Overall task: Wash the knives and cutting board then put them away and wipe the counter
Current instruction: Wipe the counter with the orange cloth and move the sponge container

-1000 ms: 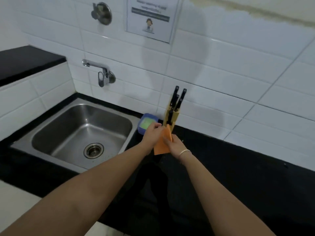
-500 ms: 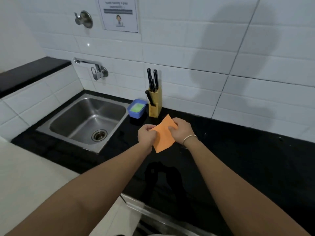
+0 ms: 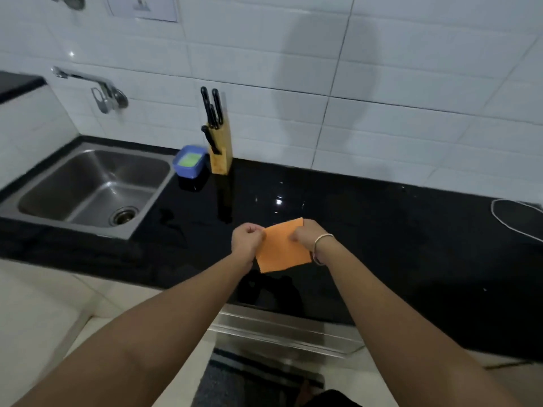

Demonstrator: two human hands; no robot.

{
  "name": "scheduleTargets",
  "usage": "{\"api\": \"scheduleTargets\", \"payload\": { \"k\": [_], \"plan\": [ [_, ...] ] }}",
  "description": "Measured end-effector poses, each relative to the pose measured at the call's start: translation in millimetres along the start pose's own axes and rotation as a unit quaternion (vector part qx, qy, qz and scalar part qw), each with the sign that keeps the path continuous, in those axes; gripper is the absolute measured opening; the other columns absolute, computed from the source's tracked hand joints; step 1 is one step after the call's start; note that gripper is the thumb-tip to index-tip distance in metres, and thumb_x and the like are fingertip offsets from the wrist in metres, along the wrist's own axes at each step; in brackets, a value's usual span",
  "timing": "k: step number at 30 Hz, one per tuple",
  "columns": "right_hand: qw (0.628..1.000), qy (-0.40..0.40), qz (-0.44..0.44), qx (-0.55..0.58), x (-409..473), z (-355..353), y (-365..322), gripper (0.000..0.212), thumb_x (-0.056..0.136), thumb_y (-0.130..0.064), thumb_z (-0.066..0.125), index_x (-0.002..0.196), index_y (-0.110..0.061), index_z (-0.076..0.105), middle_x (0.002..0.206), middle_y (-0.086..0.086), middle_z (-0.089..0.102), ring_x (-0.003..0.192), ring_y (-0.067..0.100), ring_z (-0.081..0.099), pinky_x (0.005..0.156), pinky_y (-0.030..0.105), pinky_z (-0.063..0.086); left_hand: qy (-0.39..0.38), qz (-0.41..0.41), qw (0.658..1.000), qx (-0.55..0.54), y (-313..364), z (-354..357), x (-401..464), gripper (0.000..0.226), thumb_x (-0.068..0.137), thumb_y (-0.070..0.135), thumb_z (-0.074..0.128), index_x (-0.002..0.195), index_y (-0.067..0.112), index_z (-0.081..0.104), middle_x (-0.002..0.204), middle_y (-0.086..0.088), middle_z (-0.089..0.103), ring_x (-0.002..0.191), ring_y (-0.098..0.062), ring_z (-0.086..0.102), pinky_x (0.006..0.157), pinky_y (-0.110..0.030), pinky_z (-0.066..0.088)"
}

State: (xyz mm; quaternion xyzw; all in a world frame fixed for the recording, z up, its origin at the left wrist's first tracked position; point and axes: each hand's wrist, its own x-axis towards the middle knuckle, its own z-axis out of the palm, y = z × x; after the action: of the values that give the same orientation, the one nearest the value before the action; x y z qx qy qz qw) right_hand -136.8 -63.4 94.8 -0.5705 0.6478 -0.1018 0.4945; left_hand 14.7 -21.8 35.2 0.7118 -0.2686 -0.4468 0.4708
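Flat orange cloth point(image 3: 282, 248) pinched between left hand point(image 3: 246, 240) and right hand point(image 3: 308, 235).

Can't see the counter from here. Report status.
Left hand and right hand both pinch the cloth, held above the counter. Knives in block. Nothing in the way.

white tiled wall point(image 3: 411, 69) | pale floor point(image 3: 44, 318) | steel sink point(image 3: 88, 183)
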Motion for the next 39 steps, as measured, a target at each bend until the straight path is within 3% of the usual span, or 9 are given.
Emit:
{"api": "scheduleTargets", "payload": {
  "k": [6,12,15,18,20,22,25,28,39],
  "plan": [
    [0.992,0.04,0.093,0.075,-0.3,-84.5,46.7,0.019,0.099,-0.013,0.053,0.118,-0.011,0.051,0.117,0.014,0.054,0.114,0.034,0.057,0.096,0.046,0.051,-0.109,0.078,0.973,0.189,-2.6,49.5,-3.2,0.047,0.093,0.017,0.068,0.137,0.02,0.051,0.123,0.002,0.06,0.103,-0.011,0.058,0.075,-0.022,0.045],
    [0.966,0.247,-0.058,-0.052,11.1,-163.6,103.9,0.022,0.093,-0.023,0.053,0.108,-0.024,0.07,0.097,0.007,0.067,0.09,0.03,0.063,0.072,0.03,0.045,-0.143,0.084,0.879,0.447,-25.0,85.2,16.3,0.081,0.091,0.043,0.068,0.158,0.023,0.026,0.157,-0.006,0.04,0.141,-0.032,0.041,0.113,-0.051,0.039],
    [0.944,0.151,-0.012,-0.294,18.5,-179.9,160.7,0.033,0.094,-0.024,0.045,0.12,-0.025,0.065,0.113,0.011,0.064,0.101,0.033,0.06,0.088,0.039,0.045,-0.149,0.075,0.834,0.526,-46.3,89.0,19.1,0.089,0.097,0.055,0.056,0.163,0.023,0.005,0.171,-0.005,0.01,0.155,-0.034,0.013,0.122,-0.058,0.021],
    [0.926,0.08,0.07,-0.362,30.1,-177.8,213.0,0.031,0.092,-0.04,0.039,0.089,-0.02,0.061,0.098,0.006,0.064,0.092,0.026,0.056,0.089,0.042,0.035,-0.17,0.044,0.777,0.604,-74.6,86.5,17.4,0.085,0.103,0.062,0.033,0.161,0.024,-0.017,0.167,0.0,-0.028,0.154,-0.027,-0.023,0.125,-0.053,-0.005],
    [0.919,0.139,0.023,-0.369,43.6,-175.6,231.2,0.032,0.09,-0.041,0.04,0.095,-0.018,0.061,0.105,0.009,0.064,0.094,0.028,0.055,0.086,0.041,0.04,-0.17,0.033,0.77,0.615,-80.2,86.0,16.8,0.083,0.103,0.064,0.027,0.16,0.026,-0.021,0.164,0.0,-0.034,0.152,-0.026,-0.029,0.124,-0.052,-0.01],
    [0.906,0.185,-0.046,-0.377,60.5,-175.2,242.7,0.046,0.093,-0.04,0.042,0.129,-0.014,0.056,0.129,0.014,0.058,0.117,0.033,0.053,0.098,0.045,0.043,-0.173,0.02,0.765,0.62,-80.3,86.9,17.7,0.082,0.103,0.064,0.026,0.16,0.027,-0.021,0.164,0.001,-0.034,0.152,-0.026,-0.029,0.124,-0.051,-0.01],
    [0.924,0.136,-0.073,-0.35,87.3,-165.8,255.8,0.06,0.103,-0.044,0.031,0.157,-0.02,0.023,0.165,0.013,0.02,0.151,0.037,0.016,0.122,0.052,0.019,-0.168,0.014,0.756,0.632,-79.4,86.9,19.7,0.082,0.103,0.063,0.026,0.159,0.028,-0.022,0.163,0.001,-0.035,0.151,-0.026,-0.03,0.123,-0.051,-0.011],
    [0.901,0.126,-0.084,-0.406,96.6,-145.1,278.5,0.064,0.105,-0.049,0.021,0.161,-0.022,0.006,0.169,0.011,-0.002,0.154,0.039,0.0,0.123,0.055,0.004,-0.173,0.018,0.754,0.634,-81.8,86.8,18.5,0.081,0.103,0.064,0.026,0.159,0.029,-0.023,0.163,0.002,-0.037,0.151,-0.026,-0.032,0.123,-0.052,-0.012],
    [0.897,0.161,-0.04,-0.409,68.0,-95.9,263.7,0.07,0.103,-0.055,0.016,0.161,-0.02,-0.002,0.168,0.01,-0.011,0.153,0.04,-0.009,0.123,0.058,-0.002,-0.19,0.071,0.753,0.625,-87.3,80.7,22.8,0.081,0.103,0.065,0.019,0.159,0.023,-0.023,0.163,-0.005,-0.036,0.151,-0.032,-0.031,0.122,-0.057,-0.012]
  ]
}}
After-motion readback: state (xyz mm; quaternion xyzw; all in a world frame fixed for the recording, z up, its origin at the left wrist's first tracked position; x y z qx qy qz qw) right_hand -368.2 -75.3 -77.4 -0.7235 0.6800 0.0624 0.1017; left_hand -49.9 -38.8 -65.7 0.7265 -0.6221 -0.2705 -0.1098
